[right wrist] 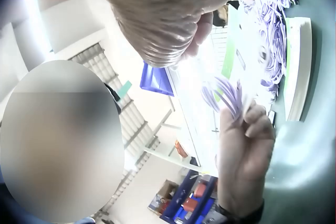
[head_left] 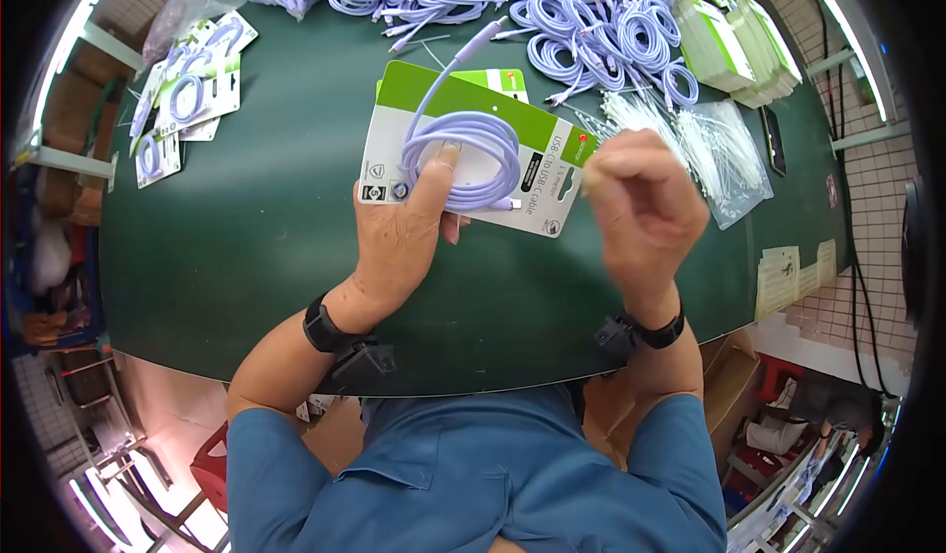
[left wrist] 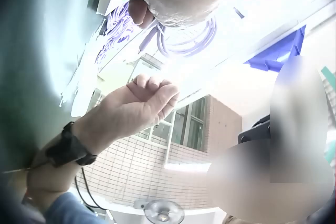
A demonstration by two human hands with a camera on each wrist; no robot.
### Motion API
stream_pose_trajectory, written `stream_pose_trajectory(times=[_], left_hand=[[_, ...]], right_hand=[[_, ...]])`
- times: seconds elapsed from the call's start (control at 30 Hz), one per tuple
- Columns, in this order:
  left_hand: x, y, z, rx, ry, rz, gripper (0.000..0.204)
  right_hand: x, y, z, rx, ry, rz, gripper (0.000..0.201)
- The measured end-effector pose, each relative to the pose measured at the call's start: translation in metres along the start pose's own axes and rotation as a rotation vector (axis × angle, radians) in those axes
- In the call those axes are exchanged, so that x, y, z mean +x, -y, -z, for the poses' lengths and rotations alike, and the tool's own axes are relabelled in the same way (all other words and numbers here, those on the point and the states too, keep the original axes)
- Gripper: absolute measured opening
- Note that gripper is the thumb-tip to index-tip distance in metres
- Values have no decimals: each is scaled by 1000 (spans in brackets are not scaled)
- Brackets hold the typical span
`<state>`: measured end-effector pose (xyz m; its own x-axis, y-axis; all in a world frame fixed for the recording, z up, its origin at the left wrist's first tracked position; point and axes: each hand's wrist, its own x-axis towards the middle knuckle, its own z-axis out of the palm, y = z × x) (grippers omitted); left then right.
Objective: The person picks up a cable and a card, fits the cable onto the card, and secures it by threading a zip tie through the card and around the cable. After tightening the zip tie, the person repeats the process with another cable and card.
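In the head view my left hand (head_left: 399,233) holds a green and white card (head_left: 540,164) printed "USB-C to USB-C Cable", its thumb pressing a coiled lilac USB cable (head_left: 498,139) against the front. One cable end sticks up past the card's top edge; the other plug lies near the lower edge. Another green-topped card (head_left: 507,82) shows behind it. My right hand (head_left: 650,203) is raised by the card's right end, fingers curled and thumb against the index finger. Nothing shows in its grasp, in the head view or in the left wrist view, where the same right hand (left wrist: 139,106) appears.
A heap of coiled lilac cables (head_left: 591,31) spreads over the far side of the green table (head_left: 266,287). Stacked cards (head_left: 724,50), a bag of white cable ties (head_left: 724,164) and a phone (head_left: 774,139) are at right. Cards with cables (head_left: 192,100) lie at left.
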<state>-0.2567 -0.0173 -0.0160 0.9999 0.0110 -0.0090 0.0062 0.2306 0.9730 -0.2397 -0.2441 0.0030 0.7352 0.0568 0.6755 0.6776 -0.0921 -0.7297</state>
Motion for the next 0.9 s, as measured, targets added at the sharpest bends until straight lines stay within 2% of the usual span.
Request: stream_pose_trajectory(times=[0.03, 0.13, 0.23, 0.37, 0.67, 0.8, 0.9], left_hand=[[5, -1, -5, -45, -25, 5, 10], [15, -3, -19, -145, -64, 9, 13], [20, 2, -28, -166, -128, -25, 16], [22, 9, -38, -190, -138, -38, 17], [18, 21, -36, -147, -122, -69, 15], [25, 22, -33, -113, -159, -128, 13], [31, 22, -23, -87, -123, -45, 13]], right_hand=[[0, 2, -4, -104, 112, 121, 27], [0, 8, -21, -205, 183, 240, 31], [-1, 6, -25, -482, 267, 408, 34], [-4, -2, -25, -624, 243, 454, 38], [-14, -6, -36, -729, 223, 408, 29], [-15, -9, -37, -645, 251, 425, 27], [-19, -1, -37, -430, 371, 505, 33]])
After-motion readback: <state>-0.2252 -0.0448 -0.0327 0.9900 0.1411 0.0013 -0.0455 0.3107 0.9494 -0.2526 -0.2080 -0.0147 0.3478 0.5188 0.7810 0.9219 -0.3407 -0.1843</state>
